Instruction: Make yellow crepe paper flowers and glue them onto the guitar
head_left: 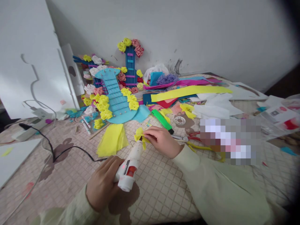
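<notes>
My left hand (104, 181) is wrapped round the handle of a white glue gun (131, 165), whose dark nozzle points up and away from me. At that tip is a small yellow crepe paper flower (138, 132), pinched between the fingers of my right hand (162, 140). The nozzle touches or nearly touches the paper; I cannot tell which. Just left of the flower lies a stack of yellow crepe paper pieces (112, 140). Behind it leans a light blue guitar-shaped board (112, 90) with strings and yellow paper flowers along both sides.
A green box cutter (161, 120), pliers with red handles (180, 137) and a white ring (179, 120) lie beyond my right hand. Crepe paper strips (192, 92) are piled at the back. A black cord (77, 148) crosses the left side near a power strip (32, 126).
</notes>
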